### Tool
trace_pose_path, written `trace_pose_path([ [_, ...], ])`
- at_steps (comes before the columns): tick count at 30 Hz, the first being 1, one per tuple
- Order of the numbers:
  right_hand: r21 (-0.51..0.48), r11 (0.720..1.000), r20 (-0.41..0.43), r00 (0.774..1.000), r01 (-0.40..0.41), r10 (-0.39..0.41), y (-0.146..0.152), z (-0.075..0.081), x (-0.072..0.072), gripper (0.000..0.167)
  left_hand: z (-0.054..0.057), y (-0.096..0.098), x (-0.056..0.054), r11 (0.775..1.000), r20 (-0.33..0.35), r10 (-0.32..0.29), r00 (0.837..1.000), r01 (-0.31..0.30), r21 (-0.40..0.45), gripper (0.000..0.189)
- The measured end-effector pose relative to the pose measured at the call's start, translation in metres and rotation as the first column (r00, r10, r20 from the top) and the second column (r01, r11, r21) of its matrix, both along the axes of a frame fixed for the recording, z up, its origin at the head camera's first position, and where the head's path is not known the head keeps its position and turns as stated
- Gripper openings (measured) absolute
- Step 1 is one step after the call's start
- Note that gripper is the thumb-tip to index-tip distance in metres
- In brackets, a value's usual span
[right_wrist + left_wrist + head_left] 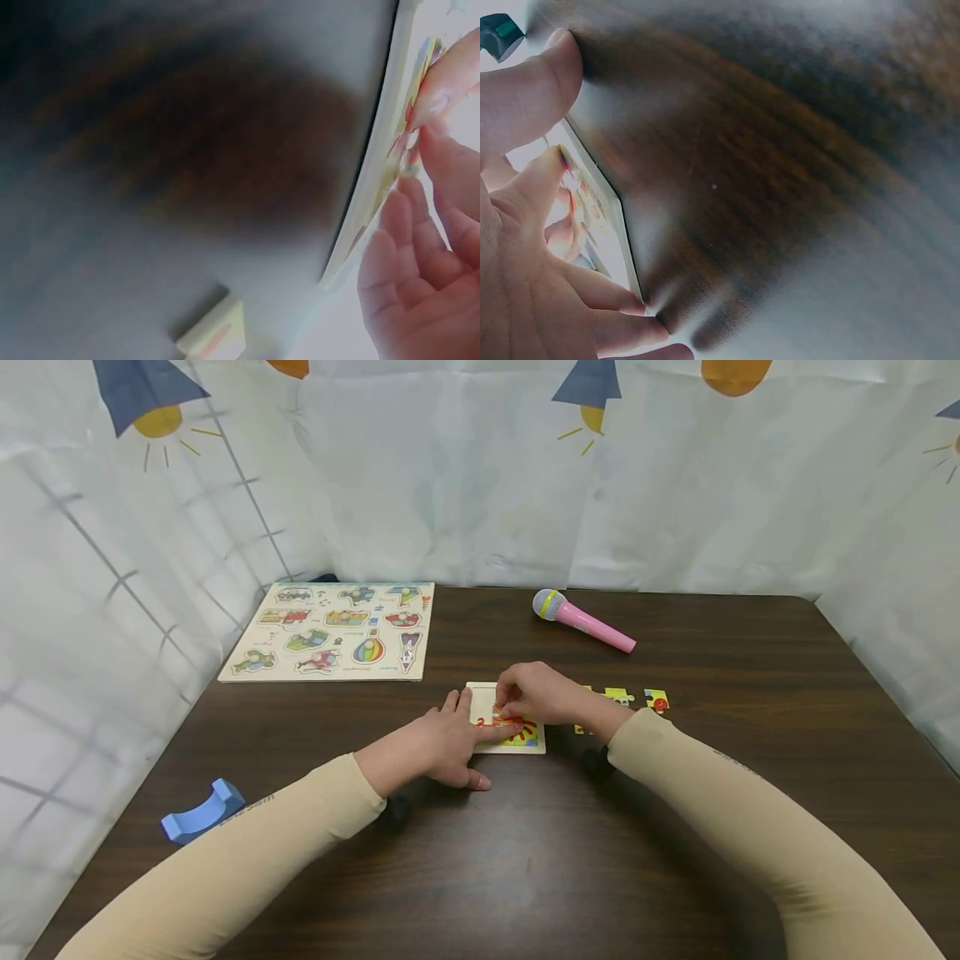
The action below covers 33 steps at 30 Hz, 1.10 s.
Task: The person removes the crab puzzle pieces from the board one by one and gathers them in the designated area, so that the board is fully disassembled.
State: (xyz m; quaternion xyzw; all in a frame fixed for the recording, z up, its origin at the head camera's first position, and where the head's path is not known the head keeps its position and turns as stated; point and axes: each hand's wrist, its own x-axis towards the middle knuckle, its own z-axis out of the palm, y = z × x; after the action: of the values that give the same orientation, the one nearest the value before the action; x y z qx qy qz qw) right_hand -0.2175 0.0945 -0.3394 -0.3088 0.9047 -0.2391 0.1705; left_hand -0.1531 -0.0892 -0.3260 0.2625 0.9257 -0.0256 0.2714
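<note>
The straight-fingered left hand (448, 747) is touching the jigsaw tray (483, 695); the right hand (538, 693) is pinching 1 piece (501, 717). Only the head view is showing 1 pink microphone (592, 625), at the tray's 1 o'clock.

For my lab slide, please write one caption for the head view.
Left hand on a small jigsaw board, right hand pinching a puzzle piece, with loose pieces and a pink microphone nearby.

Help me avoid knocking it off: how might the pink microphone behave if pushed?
The pink microphone would probably roll, given its rounded handle, and may curve because its head is wider. Its plastic-looking handle suggests stiffness.
</note>
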Motion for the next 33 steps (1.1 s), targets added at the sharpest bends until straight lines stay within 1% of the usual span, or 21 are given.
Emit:
trace_pose_path([
  [3,-0.020,0.999,0.025,0.999,0.031,-0.030,0.000,0.001,-0.001,0.017,0.000,0.000,0.000,1.000,0.001,-0.001,1.000,0.001,-0.003,0.086],
  [5,-0.024,0.999,0.033,0.999,0.035,-0.035,0.001,0.002,-0.001,0.019,0.000,0.000,0.000,1.000,0.003,-0.002,1.000,0.002,-0.003,0.085],
  [10,-0.030,0.999,0.064,0.998,0.012,-0.010,0.003,0.003,-0.002,0.012,-0.001,-0.001,0.001,1.000,0.018,0.008,1.000,-0.008,0.009,0.085],
  [14,-0.048,0.999,0.096,0.995,0.003,0.001,0.005,0.003,-0.002,0.010,-0.002,-0.001,0.001,1.000,0.014,0.006,1.000,-0.006,0.015,0.084],
  [17,-0.068,0.998,0.089,0.996,0.006,0.000,0.009,0.005,-0.002,0.011,-0.002,-0.002,0.001,1.000,0.005,0.001,1.000,-0.001,0.016,0.082],
  [19,-0.086,0.996,0.084,0.996,0.024,-0.017,0.014,0.008,-0.001,0.012,-0.002,-0.002,0.001,1.000,0.005,0.005,1.000,-0.005,0.017,0.081],
  [25,-0.130,0.987,0.074,0.993,0.098,-0.089,0.041,0.014,0.003,0.012,-0.003,-0.002,0.002,1.000,-0.003,0.012,1.000,-0.012,0.021,0.081],
  [29,-0.137,0.983,0.063,0.991,0.124,-0.116,0.065,0.016,0.008,0.011,-0.003,-0.001,0.002,1.000,-0.019,0.004,1.000,-0.003,0.022,0.081],
  [33,-0.131,0.979,0.031,0.988,0.157,-0.154,0.091,0.017,0.014,0.011,-0.003,-0.002,0.003,1.000,-0.023,0.005,1.000,-0.004,0.020,0.081],
])
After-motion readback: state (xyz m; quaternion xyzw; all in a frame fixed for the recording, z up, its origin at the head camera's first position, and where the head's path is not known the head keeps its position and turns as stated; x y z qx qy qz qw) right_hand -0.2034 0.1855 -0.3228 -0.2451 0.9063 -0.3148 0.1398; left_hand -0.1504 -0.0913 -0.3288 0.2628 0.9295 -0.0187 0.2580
